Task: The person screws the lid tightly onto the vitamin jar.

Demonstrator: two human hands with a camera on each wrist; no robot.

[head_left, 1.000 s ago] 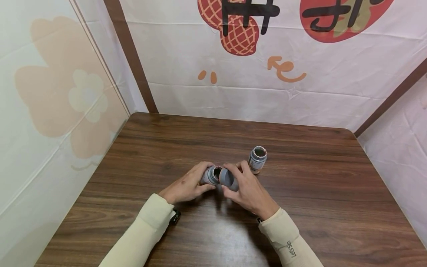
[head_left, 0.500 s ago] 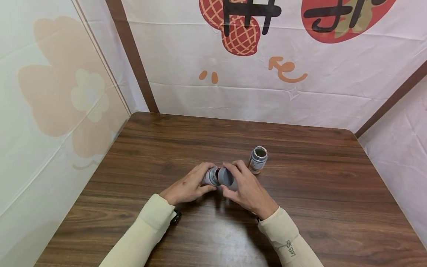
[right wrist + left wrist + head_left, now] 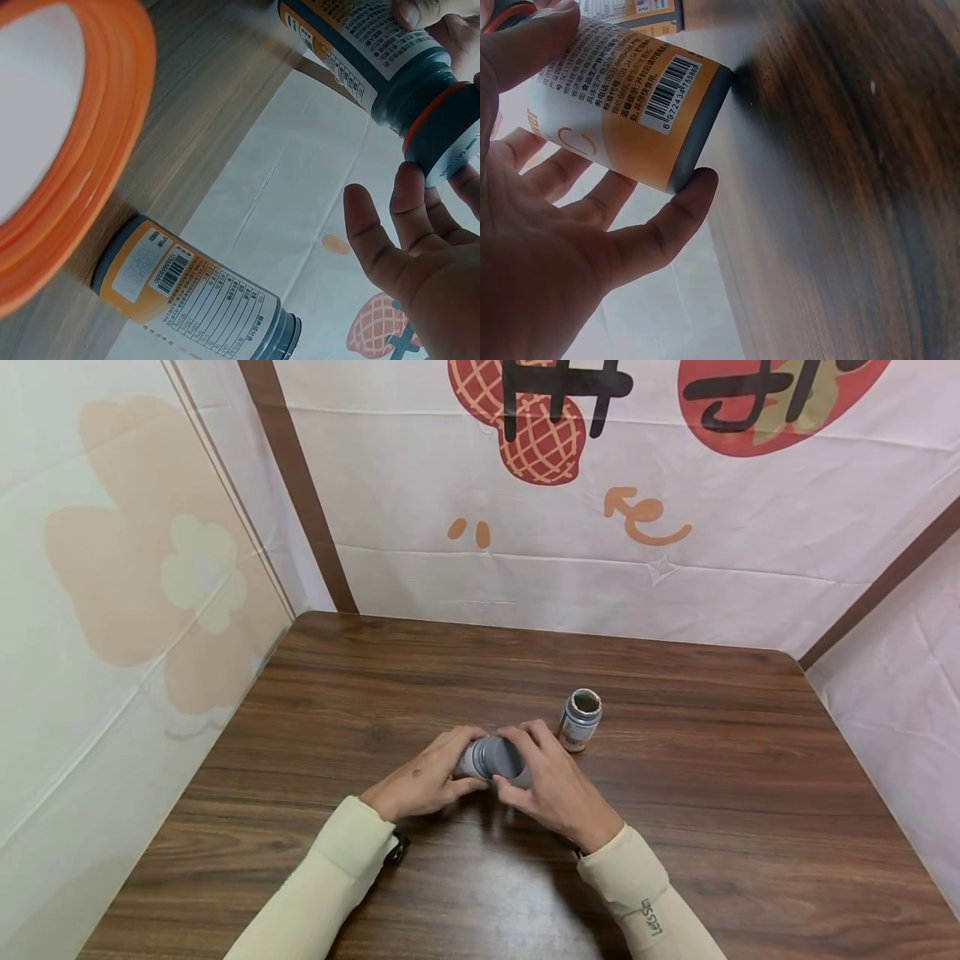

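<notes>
My left hand (image 3: pixel 423 778) grips a supplement bottle (image 3: pixel 622 90), grey with an orange and white label. It leans toward my right hand, its lower edge close over the table in the left wrist view. The fingers of my right hand (image 3: pixel 558 789) hold a grey screw cap (image 3: pixel 506 758) over the bottle's mouth. In the right wrist view an orange ring shows between that cap (image 3: pixel 446 139) and the bottle neck. A second bottle (image 3: pixel 579 727) of the same kind stands upright and uncapped, just beyond my right hand.
An orange-rimmed round piece with a white inside (image 3: pixel 37 112), like the underside of a cap, fills the left of the right wrist view. The brown wood-grain table (image 3: pixel 360 693) meets a printed cloth wall (image 3: pixel 420 581) at the back.
My right hand has brought the cap leftward onto the bottle's mouth, and the dark opening is now covered. The left hand and the second bottle have stayed nearly in place.
</notes>
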